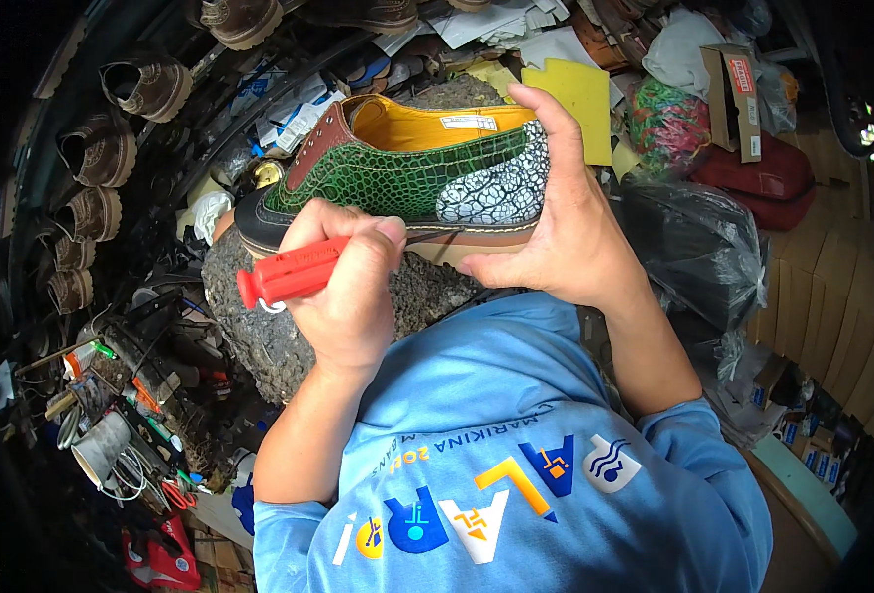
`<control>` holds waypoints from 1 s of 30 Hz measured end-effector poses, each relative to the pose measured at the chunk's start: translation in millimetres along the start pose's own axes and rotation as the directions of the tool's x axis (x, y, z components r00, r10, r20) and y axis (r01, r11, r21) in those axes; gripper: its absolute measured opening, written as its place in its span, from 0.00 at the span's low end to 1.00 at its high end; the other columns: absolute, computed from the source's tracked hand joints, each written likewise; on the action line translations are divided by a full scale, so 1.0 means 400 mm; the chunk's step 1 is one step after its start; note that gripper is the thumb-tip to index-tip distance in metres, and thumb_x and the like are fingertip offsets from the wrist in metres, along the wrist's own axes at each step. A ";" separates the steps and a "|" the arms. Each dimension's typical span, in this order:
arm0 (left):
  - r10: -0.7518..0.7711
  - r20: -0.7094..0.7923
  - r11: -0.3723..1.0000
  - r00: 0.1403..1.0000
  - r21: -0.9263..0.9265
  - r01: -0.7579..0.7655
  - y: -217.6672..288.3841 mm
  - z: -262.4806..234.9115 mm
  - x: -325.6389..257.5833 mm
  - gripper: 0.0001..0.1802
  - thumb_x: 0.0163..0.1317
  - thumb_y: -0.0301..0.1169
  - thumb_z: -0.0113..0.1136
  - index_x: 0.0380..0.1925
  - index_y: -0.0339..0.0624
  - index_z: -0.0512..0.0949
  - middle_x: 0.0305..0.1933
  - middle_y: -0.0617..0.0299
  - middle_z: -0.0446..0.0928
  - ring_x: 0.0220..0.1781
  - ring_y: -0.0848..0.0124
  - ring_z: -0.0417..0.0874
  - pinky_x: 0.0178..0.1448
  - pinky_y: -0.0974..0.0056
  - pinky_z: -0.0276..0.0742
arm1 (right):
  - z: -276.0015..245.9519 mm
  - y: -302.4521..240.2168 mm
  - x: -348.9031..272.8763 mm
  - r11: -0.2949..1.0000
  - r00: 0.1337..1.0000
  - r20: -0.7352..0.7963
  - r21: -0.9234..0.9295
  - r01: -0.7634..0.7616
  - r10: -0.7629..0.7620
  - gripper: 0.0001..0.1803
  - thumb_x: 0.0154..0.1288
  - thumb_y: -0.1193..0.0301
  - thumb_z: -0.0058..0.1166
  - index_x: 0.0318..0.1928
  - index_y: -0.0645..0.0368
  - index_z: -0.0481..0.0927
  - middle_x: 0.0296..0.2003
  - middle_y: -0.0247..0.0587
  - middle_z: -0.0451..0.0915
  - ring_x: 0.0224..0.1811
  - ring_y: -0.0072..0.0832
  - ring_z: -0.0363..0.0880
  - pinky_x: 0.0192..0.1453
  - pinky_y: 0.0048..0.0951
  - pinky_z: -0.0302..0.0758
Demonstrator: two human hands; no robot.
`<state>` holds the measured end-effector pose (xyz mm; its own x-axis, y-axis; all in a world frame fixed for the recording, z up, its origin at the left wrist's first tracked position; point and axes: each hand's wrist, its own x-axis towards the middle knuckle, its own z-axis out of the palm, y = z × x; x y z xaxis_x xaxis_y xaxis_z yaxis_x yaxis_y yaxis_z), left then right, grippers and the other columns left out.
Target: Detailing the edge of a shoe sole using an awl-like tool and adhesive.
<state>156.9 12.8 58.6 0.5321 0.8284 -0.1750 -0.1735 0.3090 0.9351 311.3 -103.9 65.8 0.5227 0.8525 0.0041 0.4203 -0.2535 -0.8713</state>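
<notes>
A shoe (397,173) with a green scaled side, a white cracked-pattern heel, brown collar and yellow lining lies on its side on a rough grey stone block (259,331). My right hand (566,222) wraps around its heel and holds it in place. My left hand (343,287) grips a red-handled tool (289,275), fist closed, with the working end against the tan sole edge; the tip is hidden by my fingers.
Several brown shoes (111,148) hang on a dark rack at left. Hand tools, a tin cup (101,447) and red pliers lie at lower left. Yellow foam (575,99), black plastic bags (694,247), cardboard boxes and paper scraps crowd the right and back.
</notes>
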 end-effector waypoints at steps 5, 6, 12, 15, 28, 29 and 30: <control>0.095 0.033 0.980 0.995 0.174 -0.100 -0.001 -0.001 -0.010 0.06 0.55 0.24 0.57 0.24 0.40 0.70 0.19 0.63 0.69 0.18 0.76 0.67 0.29 0.65 0.71 | -0.002 0.003 0.004 0.992 1.000 0.015 -0.126 0.015 -0.013 0.67 0.33 0.70 0.78 0.74 0.54 0.47 0.56 0.52 0.75 0.58 0.39 0.76 0.66 0.36 0.70; 0.096 0.030 0.979 0.995 0.176 -0.100 -0.001 -0.004 -0.010 0.06 0.55 0.24 0.57 0.24 0.40 0.70 0.19 0.63 0.69 0.18 0.76 0.67 0.29 0.65 0.71 | -0.002 0.002 0.006 0.992 1.000 0.017 -0.124 0.017 -0.015 0.67 0.33 0.70 0.78 0.74 0.54 0.47 0.56 0.52 0.75 0.58 0.39 0.76 0.66 0.36 0.70; 0.138 -0.123 0.978 0.983 -0.137 -0.155 0.025 -0.117 -0.012 0.09 0.59 0.28 0.55 0.22 0.44 0.67 0.15 0.66 0.63 0.18 0.75 0.61 0.30 0.65 0.66 | -0.004 0.009 0.013 0.998 0.999 0.037 -0.064 -0.001 0.003 0.67 0.34 0.70 0.78 0.74 0.54 0.46 0.57 0.52 0.74 0.60 0.37 0.75 0.67 0.36 0.69; 0.247 -0.298 0.965 0.922 -0.013 -0.263 0.032 -0.238 -0.027 0.10 0.60 0.29 0.55 0.22 0.44 0.68 0.17 0.65 0.67 0.18 0.78 0.63 0.31 0.66 0.66 | 0.000 0.002 0.016 0.999 0.999 0.027 0.040 -0.031 0.030 0.64 0.33 0.69 0.77 0.72 0.56 0.52 0.62 0.58 0.67 0.65 0.50 0.68 0.69 0.40 0.65; 0.294 -0.398 0.780 0.869 0.625 0.022 -0.107 -0.430 -0.056 0.08 0.59 0.26 0.67 0.25 0.34 0.78 0.25 0.63 0.78 0.28 0.78 0.75 0.35 0.71 0.70 | 0.006 -0.023 0.030 0.991 0.999 0.012 0.131 -0.033 0.031 0.65 0.33 0.74 0.76 0.73 0.57 0.49 0.55 0.50 0.76 0.57 0.35 0.77 0.64 0.35 0.71; 0.301 -0.390 0.772 0.870 0.635 0.017 -0.108 -0.430 -0.053 0.08 0.59 0.26 0.67 0.26 0.33 0.79 0.26 0.63 0.79 0.28 0.78 0.75 0.35 0.71 0.70 | 0.006 -0.022 0.030 0.992 1.000 0.007 0.121 -0.024 0.023 0.65 0.33 0.74 0.76 0.73 0.57 0.49 0.55 0.51 0.75 0.57 0.35 0.76 0.65 0.35 0.71; 0.307 -0.381 0.765 0.872 0.644 0.012 -0.109 -0.429 -0.049 0.09 0.59 0.27 0.67 0.26 0.33 0.79 0.26 0.63 0.79 0.28 0.78 0.75 0.35 0.71 0.70 | 0.005 -0.020 0.029 0.994 1.000 0.002 0.109 -0.015 0.015 0.65 0.33 0.73 0.76 0.73 0.57 0.49 0.56 0.51 0.75 0.58 0.36 0.76 0.65 0.35 0.71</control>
<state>11.9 63.2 -31.4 0.0945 0.9954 0.0173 0.4069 -0.0545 0.9118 312.6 -91.3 71.9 0.5272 0.8497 -0.0099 0.3288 -0.2147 -0.9197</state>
